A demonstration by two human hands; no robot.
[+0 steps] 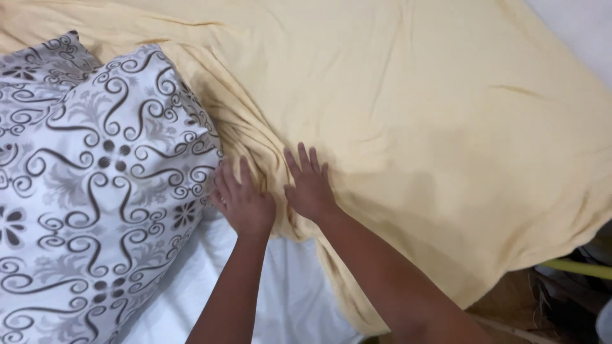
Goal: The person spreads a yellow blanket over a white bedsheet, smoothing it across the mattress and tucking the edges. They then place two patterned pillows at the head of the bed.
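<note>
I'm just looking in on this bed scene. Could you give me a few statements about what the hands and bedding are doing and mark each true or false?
1. Both hands lie flat on the yellow sheet. True: the left hand and right hand press its bunched folds.
2. The patterned pillow lies right of the hands. False: it lies to their left.
3. The pillow is plain blue. False: white with grey swirls.
4. A white sheet shows beneath the yellow one. True.

A white mattress [287,299] is showing just below the grip. Brownish floor [503,299] is peeking out lower right, where soft light is falling evenly.
</note>
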